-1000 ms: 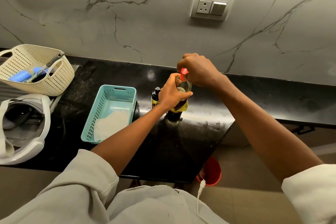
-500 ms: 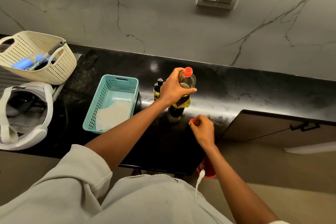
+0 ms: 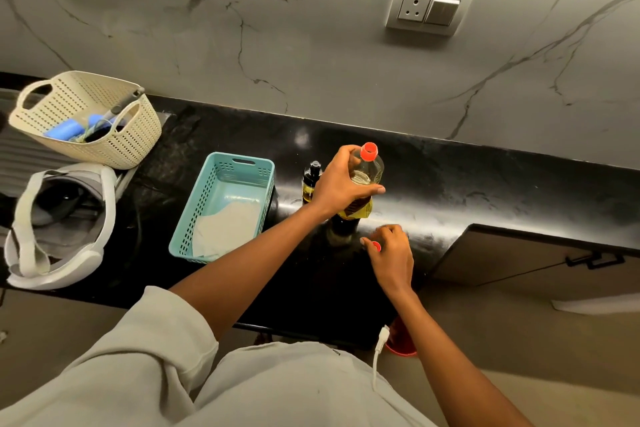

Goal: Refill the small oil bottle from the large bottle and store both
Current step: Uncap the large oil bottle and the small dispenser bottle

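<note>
The large clear oil bottle (image 3: 367, 173) stands upright on the black counter (image 3: 485, 191), its red-ringed neck uncapped. My left hand (image 3: 341, 184) grips it around the shoulder. Right beside it on the left stands the small oil bottle (image 3: 311, 180), dark-topped with yellow oil inside, partly hidden by my left hand. My right hand (image 3: 391, 255) is low over the counter in front of the large bottle and pinches its red cap (image 3: 375, 246) in the fingertips.
A teal perforated basket (image 3: 221, 163) with a white cloth inside sits left of the bottles. A cream basket (image 3: 86, 94) with cleaning things stands at the far left, a grey-and-white bag below it. A cabinet door (image 3: 519, 263) lies at the right, a red bucket (image 3: 401, 340) on the floor.
My right hand took the red cap off the large bottle's neck and brought it down toward the counter in front. My left hand kept its hold on the bottle.
</note>
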The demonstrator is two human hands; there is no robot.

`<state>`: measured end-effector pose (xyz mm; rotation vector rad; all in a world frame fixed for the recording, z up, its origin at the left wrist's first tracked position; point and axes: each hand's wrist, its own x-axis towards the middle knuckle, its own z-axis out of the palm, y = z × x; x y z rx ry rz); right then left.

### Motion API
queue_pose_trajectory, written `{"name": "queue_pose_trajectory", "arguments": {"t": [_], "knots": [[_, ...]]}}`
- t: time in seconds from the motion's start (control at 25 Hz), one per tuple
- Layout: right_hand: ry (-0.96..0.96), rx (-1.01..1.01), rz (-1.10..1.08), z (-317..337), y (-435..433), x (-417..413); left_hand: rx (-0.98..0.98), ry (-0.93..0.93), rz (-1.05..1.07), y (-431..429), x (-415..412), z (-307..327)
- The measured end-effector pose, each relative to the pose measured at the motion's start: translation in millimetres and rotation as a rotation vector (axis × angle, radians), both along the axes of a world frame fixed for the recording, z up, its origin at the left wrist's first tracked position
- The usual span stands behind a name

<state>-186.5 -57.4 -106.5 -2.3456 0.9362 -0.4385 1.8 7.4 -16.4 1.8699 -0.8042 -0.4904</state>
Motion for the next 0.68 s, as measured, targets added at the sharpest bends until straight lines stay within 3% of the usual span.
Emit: {"name": "queue_pose_trajectory", "arguments": {"t": [0.16,0.24,0.36,0.44,0.56,0.68], "knots": [[-0.269,0.175,-0.092,48.0,19.5,53.5,0.002,0.056,-0.024,5.3,1.6,1.6],[-0.311,0.242,-0.162,60.3,20.0,73.9,-0.019,0.084,0.009,17.8,3.1,3.2],[-0.296,0.25,-0.185,60.7,12.5,83.0,-0.136,0.011,0.325,50.5,10.1,-10.4],[-0.283,0.25,-0.195,59.9,7.3,84.0,-0.057,0.05,0.511,69.3,20.4,-27.3],[-0.295,0.252,-0.195,58.6,2.9,83.0,0.187,0.165,0.398,74.0,43.1,-53.8],[-0.274,0.247,-0.18,58.1,-2.1,81.7,0.237,0.204,0.255,63.9,59.4,-63.2]]}}
